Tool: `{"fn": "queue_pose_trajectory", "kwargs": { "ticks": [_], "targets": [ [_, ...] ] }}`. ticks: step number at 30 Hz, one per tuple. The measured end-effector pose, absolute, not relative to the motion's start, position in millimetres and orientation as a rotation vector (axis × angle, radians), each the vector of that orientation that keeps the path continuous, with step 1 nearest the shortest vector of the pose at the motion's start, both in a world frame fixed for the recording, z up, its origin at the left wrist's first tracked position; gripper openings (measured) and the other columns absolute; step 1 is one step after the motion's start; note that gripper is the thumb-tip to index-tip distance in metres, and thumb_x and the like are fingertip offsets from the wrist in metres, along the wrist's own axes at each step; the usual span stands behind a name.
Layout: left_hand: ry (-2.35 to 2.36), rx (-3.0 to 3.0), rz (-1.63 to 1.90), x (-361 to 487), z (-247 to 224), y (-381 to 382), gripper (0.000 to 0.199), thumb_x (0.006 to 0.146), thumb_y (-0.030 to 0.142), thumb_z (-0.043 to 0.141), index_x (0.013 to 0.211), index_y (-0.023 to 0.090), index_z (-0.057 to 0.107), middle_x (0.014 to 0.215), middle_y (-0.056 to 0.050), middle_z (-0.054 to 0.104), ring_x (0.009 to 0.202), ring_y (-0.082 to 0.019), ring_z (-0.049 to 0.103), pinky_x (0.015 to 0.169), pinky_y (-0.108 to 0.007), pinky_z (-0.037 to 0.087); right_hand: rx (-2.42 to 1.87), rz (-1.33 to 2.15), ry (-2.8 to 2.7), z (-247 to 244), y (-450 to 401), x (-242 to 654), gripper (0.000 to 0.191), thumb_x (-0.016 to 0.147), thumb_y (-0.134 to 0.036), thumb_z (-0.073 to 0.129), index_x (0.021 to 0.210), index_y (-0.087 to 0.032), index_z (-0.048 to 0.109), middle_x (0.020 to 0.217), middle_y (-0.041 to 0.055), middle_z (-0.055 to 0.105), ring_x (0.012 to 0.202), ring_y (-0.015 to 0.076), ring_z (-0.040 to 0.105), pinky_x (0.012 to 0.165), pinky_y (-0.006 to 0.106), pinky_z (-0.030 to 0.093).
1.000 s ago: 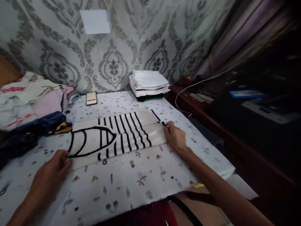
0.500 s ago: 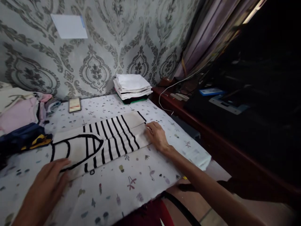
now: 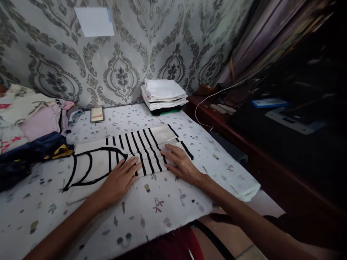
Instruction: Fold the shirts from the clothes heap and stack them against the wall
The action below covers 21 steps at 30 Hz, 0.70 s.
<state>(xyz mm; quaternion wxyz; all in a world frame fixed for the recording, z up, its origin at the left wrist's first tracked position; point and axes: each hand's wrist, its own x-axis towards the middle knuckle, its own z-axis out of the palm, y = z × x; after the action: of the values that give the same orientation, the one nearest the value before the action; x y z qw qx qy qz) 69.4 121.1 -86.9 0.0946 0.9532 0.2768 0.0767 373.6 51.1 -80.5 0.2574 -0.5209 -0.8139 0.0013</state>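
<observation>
A white knit garment with black stripes and black trim (image 3: pixel 93 164) lies spread on the patterned sheet, its sides folded in to a long strip. My left hand (image 3: pixel 119 178) rests on its near edge around the middle, fingers stretched out flat. On the striped part toward the right end, my right hand (image 3: pixel 181 164) lies with fingers spread over the cloth. The garment's black-edged right end shows beyond my right hand. Some of the stripes are hidden beneath both hands.
A stack of folded white clothes (image 3: pixel 165 94) stands by the wall. Heaped clothes (image 3: pixel 40 122) lie at the left, with a navy garment (image 3: pixel 35 150) in front. A small blurred box (image 3: pixel 97 114) sits at the back. Dark red furniture (image 3: pixel 206 104) with a white cable borders the right.
My left hand has moved right from the garment's left end to its middle. My right hand has shifted from the right edge onto the stripes. The camera view has turned slightly left.
</observation>
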Motion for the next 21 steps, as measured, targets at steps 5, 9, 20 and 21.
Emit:
{"fn": "queue_pose_trajectory", "kwargs": {
  "ticks": [5, 9, 20, 21],
  "targets": [
    [0.838, 2.744, 0.258, 80, -68, 123, 0.047, 0.106, 0.039, 0.028, 0.147, 0.024, 0.044, 0.145, -0.01, 0.056, 0.134, -0.025, 0.05, 0.11, -0.046, 0.038, -1.298, 0.081, -2.313, -74, 39, 362, 0.025, 0.098, -0.021, 0.047, 0.116, -0.02, 0.064, 0.119, 0.014, 0.063, 0.111, 0.0271, 0.058, 0.094, 0.049, 0.05],
    [0.891, 2.799, 0.186, 98, -51, 129, 0.04, 0.105, 0.029, 0.028, 0.127, 0.021, 0.061, 0.123, -0.011, 0.066, 0.109, -0.027, 0.06, 0.09, -0.044, 0.046, -1.254, 0.188, -2.36, -71, 34, 359, 0.017, 0.097, -0.024, 0.05, 0.1, -0.018, 0.065, 0.101, 0.0111, 0.063, 0.096, 0.0239, 0.058, 0.086, 0.042, 0.05],
    [0.835, 2.823, 0.22, 154, -48, 155, 0.038, 0.094, 0.006, 0.033, 0.112, 0.016, 0.065, 0.099, -0.009, 0.057, 0.098, -0.025, 0.056, 0.082, -0.036, 0.046, -1.209, 0.142, -2.285, -80, 34, 363, 0.025, 0.099, -0.029, 0.05, 0.11, -0.021, 0.071, 0.103, 0.0094, 0.063, 0.097, 0.0229, 0.057, 0.085, 0.041, 0.048],
    [0.828, 2.834, 0.223, 156, -48, 155, 0.038, 0.095, 0.006, 0.033, 0.114, 0.016, 0.064, 0.099, -0.009, 0.057, 0.097, -0.025, 0.056, 0.081, -0.036, 0.046, -1.2, 0.148, -2.279, -80, 34, 363, 0.025, 0.099, -0.03, 0.05, 0.11, -0.021, 0.071, 0.103, 0.0095, 0.063, 0.097, 0.0229, 0.057, 0.085, 0.041, 0.048]
  ]
}}
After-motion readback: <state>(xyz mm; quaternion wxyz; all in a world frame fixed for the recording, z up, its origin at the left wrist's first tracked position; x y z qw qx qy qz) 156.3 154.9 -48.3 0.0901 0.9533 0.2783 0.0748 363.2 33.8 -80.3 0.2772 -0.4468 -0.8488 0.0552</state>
